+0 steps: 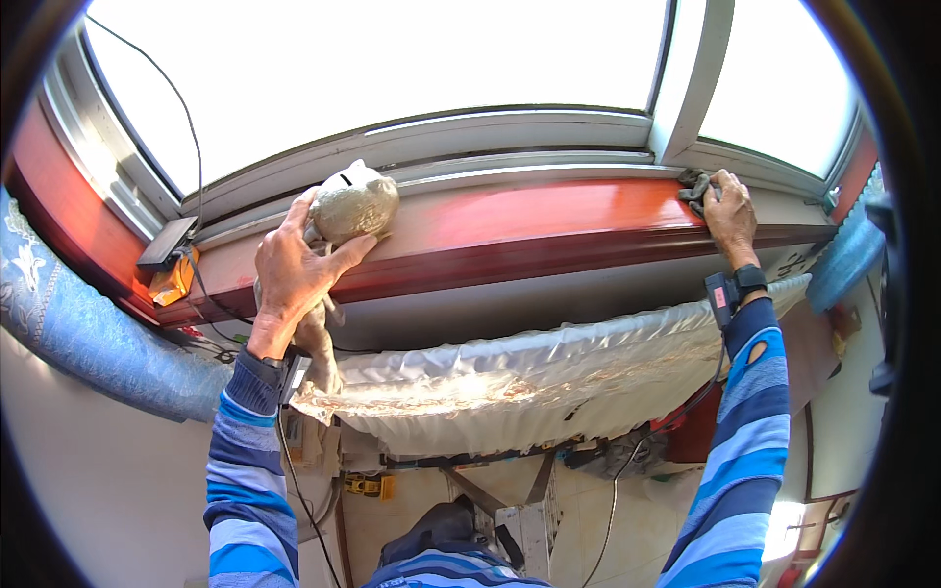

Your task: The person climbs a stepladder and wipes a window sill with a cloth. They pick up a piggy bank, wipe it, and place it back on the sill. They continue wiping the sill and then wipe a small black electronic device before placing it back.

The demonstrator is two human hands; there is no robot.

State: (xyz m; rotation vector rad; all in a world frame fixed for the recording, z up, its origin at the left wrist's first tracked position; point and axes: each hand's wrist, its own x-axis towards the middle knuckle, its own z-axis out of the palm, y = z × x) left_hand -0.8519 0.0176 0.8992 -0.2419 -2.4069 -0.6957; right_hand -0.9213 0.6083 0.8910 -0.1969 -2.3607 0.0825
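My left hand grips a gold-coloured figurine with a slot in its top, like a coin bank, at the left part of the red wooden windowsill. A long, soft, greyish thing hangs below that hand, partly hidden by it. At the sill's right end, my right hand presses a crumpled dark grey cloth onto the surface near the window frame. The sill between my hands looks glossy, dustier towards both ends.
A black box with cables and an orange packet stand at the sill's left end. A gathered pale curtain spans below the sill. Blue fabric lines the left. A metal stepladder and a yellow toy vehicle are below.
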